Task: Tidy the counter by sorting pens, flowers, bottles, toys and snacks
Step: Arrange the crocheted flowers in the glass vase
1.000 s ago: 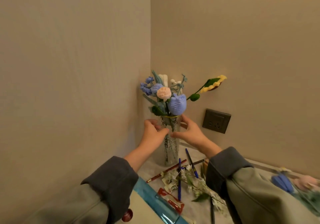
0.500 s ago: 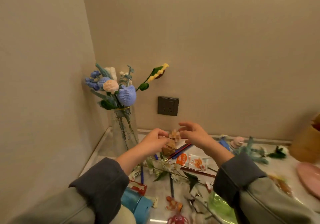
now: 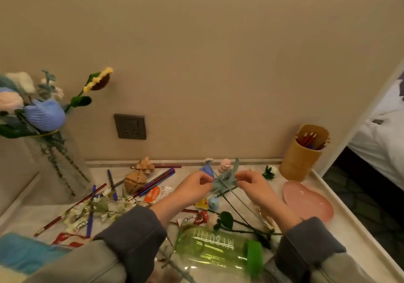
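My left hand (image 3: 193,187) and my right hand (image 3: 254,184) hover over the middle of the counter, fingers pinched. The left pinches at a blue crochet flower (image 3: 207,170); the right pinches a teal leafy sprig (image 3: 226,179) lying between both hands. A glass vase (image 3: 58,164) at the far left holds several crochet flowers. Blue and red pens (image 3: 112,184) lie scattered left of my hands. A tan pen holder (image 3: 300,156) with red pens stands at the back right. A green bottle (image 3: 216,250) lies on its side near me.
Wooden puzzle toys (image 3: 136,180), a pink pig toy (image 3: 225,166), an orange snack packet (image 3: 155,193), a Dove wrapper (image 3: 188,219) and a white flower spray (image 3: 98,206) litter the counter. A pink plate (image 3: 307,203) sits right. A blue bottle (image 3: 21,253) lies lower left.
My hands left the vase at the left corner and moved right to the flowers in the middle of the counter. The view swung right with them.
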A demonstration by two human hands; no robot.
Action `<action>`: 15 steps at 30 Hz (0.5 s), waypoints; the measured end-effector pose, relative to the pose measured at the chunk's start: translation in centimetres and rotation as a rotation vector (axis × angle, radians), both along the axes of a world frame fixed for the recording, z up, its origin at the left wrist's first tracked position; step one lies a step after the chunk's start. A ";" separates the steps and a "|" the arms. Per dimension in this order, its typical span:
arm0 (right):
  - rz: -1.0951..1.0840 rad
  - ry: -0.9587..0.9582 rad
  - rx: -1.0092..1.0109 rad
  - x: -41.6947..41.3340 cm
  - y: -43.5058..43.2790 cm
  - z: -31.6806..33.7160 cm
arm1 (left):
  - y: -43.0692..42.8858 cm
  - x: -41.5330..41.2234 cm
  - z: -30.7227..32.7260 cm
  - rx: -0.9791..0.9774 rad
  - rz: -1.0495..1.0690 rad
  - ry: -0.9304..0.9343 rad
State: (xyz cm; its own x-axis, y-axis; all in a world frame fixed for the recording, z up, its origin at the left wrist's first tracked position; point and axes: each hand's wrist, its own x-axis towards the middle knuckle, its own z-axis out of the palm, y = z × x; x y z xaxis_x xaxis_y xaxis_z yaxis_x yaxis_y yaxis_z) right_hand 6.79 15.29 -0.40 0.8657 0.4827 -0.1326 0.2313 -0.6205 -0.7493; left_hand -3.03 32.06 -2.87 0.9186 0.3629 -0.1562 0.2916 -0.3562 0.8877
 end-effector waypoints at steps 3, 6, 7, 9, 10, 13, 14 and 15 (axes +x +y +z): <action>0.036 0.012 -0.092 1.7 -1.8 -2.1 | -1.7 1.9 -1.3 0.008 -0.002 0.056; 0.107 0.016 -0.196 2.9 -1.9 -4.1 | -2.7 3.2 -2.4 0.014 0.017 0.098; 0.131 0.015 -0.227 3.3 -1.8 -4.7 | -3.0 3.6 -2.8 0.022 0.026 0.108; 0.166 0.036 -0.281 4.0 -1.4 -5.9 | -3.3 4.1 -3.3 0.040 0.054 0.122; 0.177 0.062 -0.293 4.3 -1.2 -6.6 | -3.4 4.3 -3.5 0.043 0.072 0.125; 0.186 0.171 -0.255 5.0 -0.4 -8.0 | -3.4 4.7 -4.2 0.016 0.122 0.129; 0.185 0.197 -0.217 5.1 -0.1 -8.2 | -3.4 4.9 -4.3 0.010 0.136 0.131; 0.179 0.205 -0.168 5.4 0.1 -8.3 | -3.5 5.0 -4.4 0.006 0.150 0.135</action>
State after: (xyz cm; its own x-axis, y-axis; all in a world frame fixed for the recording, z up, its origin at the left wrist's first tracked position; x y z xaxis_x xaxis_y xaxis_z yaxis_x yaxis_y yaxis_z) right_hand 12.16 15.43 -8.67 0.7157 0.5820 -0.3861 0.2030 -0.7023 -0.6824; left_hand 2.02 28.61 -7.25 0.8250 0.4958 -0.2713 0.4580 -0.3052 0.8349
